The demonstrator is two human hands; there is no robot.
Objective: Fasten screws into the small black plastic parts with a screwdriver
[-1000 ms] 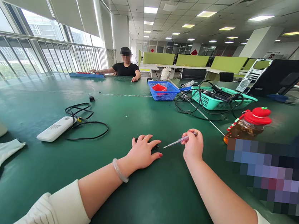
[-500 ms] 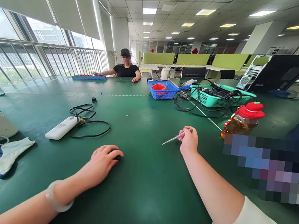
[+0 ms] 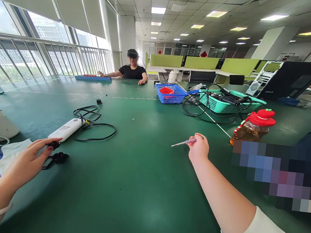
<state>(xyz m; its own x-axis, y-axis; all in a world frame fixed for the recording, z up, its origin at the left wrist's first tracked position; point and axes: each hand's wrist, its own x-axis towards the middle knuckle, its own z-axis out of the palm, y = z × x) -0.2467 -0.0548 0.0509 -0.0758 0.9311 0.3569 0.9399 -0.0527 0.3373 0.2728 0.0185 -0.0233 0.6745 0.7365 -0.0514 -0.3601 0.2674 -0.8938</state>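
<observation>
Left hand [image 3: 28, 160]: grip pinching a small black part [image 3: 53, 145]. Second black piece [image 3: 60, 157] just right of that grip, indistinct, maybe joined. Right hand [image 3: 199, 147]: grip closed round a screwdriver [image 3: 184, 142], tip leftward. White device [image 3: 66, 129] just beyond left grip; blue basket [image 3: 172, 99] well beyond right grip.

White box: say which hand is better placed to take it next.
The left hand, probably: its fingertips are at the near end of the white box, though they seem to hold a small black part. The right hand is farther away and holds a screwdriver.
</observation>
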